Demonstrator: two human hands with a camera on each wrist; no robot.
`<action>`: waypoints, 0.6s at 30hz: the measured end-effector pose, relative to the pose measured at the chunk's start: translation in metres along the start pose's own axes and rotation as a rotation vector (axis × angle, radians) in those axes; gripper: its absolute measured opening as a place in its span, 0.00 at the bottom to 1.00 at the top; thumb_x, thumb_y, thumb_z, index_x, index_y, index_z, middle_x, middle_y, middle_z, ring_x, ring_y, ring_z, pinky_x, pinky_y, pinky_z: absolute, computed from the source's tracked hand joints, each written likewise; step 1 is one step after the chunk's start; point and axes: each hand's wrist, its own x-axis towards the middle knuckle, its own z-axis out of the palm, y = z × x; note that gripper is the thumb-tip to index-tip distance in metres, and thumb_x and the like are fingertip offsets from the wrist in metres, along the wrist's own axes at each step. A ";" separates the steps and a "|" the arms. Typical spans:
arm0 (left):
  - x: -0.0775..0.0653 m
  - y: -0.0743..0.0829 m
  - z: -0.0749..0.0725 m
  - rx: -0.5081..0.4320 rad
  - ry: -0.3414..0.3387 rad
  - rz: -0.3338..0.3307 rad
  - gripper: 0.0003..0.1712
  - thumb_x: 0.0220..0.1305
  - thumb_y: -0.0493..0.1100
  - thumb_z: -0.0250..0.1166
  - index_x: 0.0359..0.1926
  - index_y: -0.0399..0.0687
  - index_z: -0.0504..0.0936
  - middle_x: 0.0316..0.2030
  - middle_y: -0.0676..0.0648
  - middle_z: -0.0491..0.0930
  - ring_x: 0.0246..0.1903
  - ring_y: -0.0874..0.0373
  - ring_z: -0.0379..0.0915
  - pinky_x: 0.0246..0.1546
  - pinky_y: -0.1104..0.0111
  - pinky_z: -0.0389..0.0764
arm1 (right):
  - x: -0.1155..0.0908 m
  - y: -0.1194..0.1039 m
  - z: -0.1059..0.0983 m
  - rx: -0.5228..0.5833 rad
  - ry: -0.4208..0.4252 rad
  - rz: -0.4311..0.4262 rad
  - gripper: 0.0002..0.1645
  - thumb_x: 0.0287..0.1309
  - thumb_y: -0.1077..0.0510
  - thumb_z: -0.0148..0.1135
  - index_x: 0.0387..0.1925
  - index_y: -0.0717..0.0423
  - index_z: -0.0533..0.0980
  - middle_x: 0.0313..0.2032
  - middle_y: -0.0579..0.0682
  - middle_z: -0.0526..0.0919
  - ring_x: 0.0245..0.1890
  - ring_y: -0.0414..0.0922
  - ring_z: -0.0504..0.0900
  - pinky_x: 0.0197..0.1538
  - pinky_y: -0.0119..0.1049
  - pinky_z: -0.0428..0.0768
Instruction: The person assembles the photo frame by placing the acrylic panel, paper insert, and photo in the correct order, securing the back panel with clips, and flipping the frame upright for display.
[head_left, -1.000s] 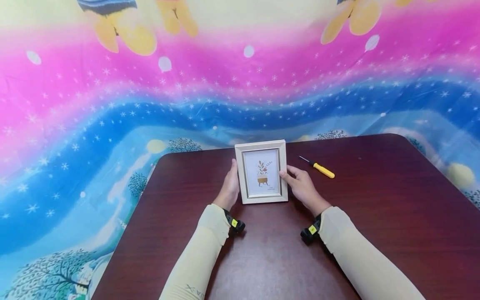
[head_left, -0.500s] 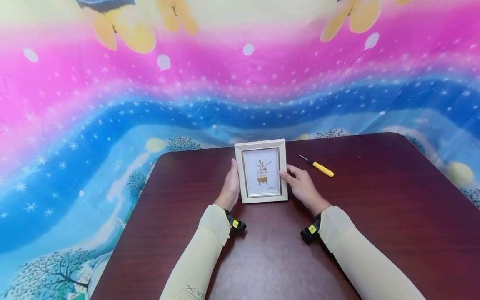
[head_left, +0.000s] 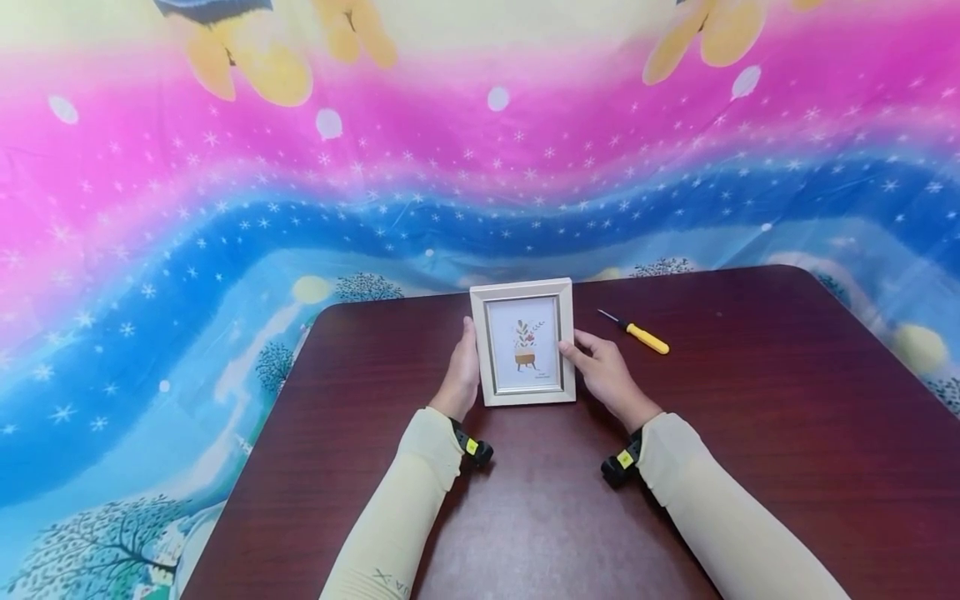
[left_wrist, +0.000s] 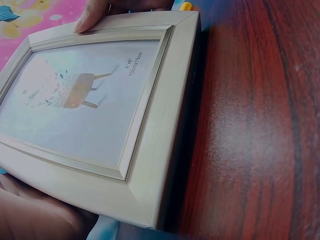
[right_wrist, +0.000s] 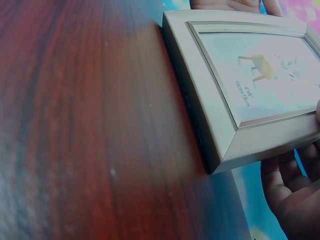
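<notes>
Between both hands stands a picture frame [head_left: 491,350], pale cream with a silvery inner border and a print of a plant in a legged pot; it is upright, slightly tilted back. My left hand [head_left: 458,373] holds its left edge, its fingers mostly hidden behind; the left wrist view shows the palm [left_wrist: 40,212] against the side. My right hand [head_left: 609,373] grips the right edge, thumb on the front border and fingers behind. The frame's lower edge appears at the tabletop; contact is hard to tell.
A screwdriver [head_left: 647,339] with a yellow and black handle lies on the dark red-brown table [head_left: 787,392], right of the frame. Behind the table hangs a colourful printed cloth [head_left: 480,167]. Each wrist wears a black strap with a small camera.
</notes>
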 end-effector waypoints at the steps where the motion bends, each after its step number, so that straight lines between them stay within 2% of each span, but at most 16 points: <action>1: 0.000 0.000 0.000 -0.002 0.001 0.000 0.50 0.60 0.81 0.33 0.70 0.57 0.66 0.64 0.48 0.66 0.70 0.56 0.48 0.70 0.54 0.46 | 0.000 0.000 0.000 0.002 0.001 0.002 0.35 0.67 0.40 0.55 0.67 0.54 0.69 0.57 0.57 0.78 0.56 0.51 0.77 0.55 0.51 0.77; 11: 0.002 -0.004 0.000 -0.010 0.010 -0.003 0.49 0.62 0.80 0.33 0.70 0.55 0.65 0.65 0.47 0.65 0.71 0.56 0.46 0.70 0.55 0.45 | 0.001 0.002 0.001 0.003 0.001 0.005 0.34 0.67 0.40 0.55 0.66 0.55 0.70 0.57 0.57 0.78 0.55 0.50 0.77 0.55 0.50 0.77; 18: 0.005 -0.004 -0.002 -0.024 -0.028 -0.004 0.41 0.72 0.70 0.33 0.76 0.55 0.52 0.74 0.50 0.49 0.73 0.56 0.34 0.71 0.55 0.43 | 0.003 0.003 -0.002 -0.023 -0.022 -0.007 0.36 0.66 0.39 0.55 0.67 0.56 0.69 0.57 0.57 0.78 0.55 0.51 0.77 0.56 0.50 0.76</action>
